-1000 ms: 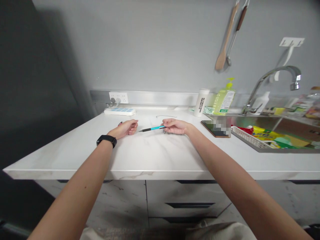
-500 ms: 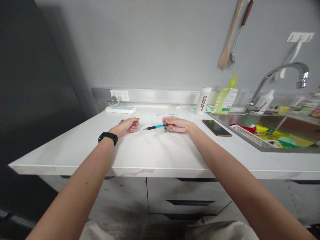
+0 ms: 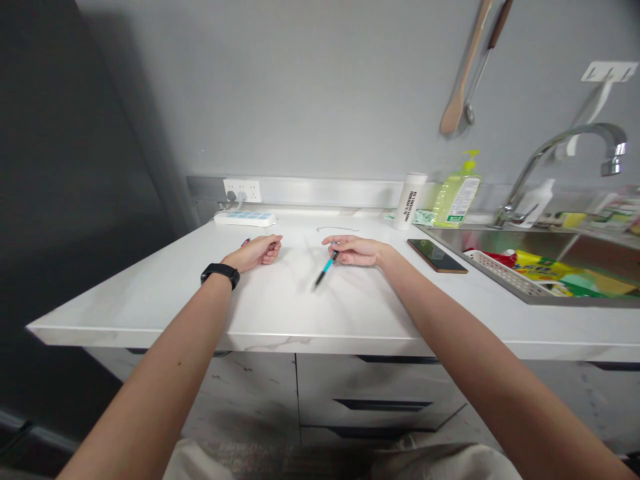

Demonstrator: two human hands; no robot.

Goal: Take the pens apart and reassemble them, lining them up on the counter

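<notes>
The right hand (image 3: pixel 356 251), as I view it remotely, holds the blurred pen (image 3: pixel 329 265) between its fingers, slanting over the counter (image 3: pixel 280 310), while the left hand (image 3: pixel 259 251), apart from it, is curled, on what I cannot tell.

- Ten o'clock: wall socket (image 3: pixel 243 190), with power strip (image 3: pixel 246 219) below.
- Half past one: wooden spatula (image 3: pixel 453 115) and ladle (image 3: pixel 500 25), hanging.
- Half past two: tumbler (image 3: pixel 411 201) beside soap bottle (image 3: pixel 455 199); farther out, tap (image 3: pixel 560 139).
- Three o'clock: phone (image 3: pixel 437 256) near sink (image 3: pixel 565 301) with packets (image 3: pixel 539 265) inside.
</notes>
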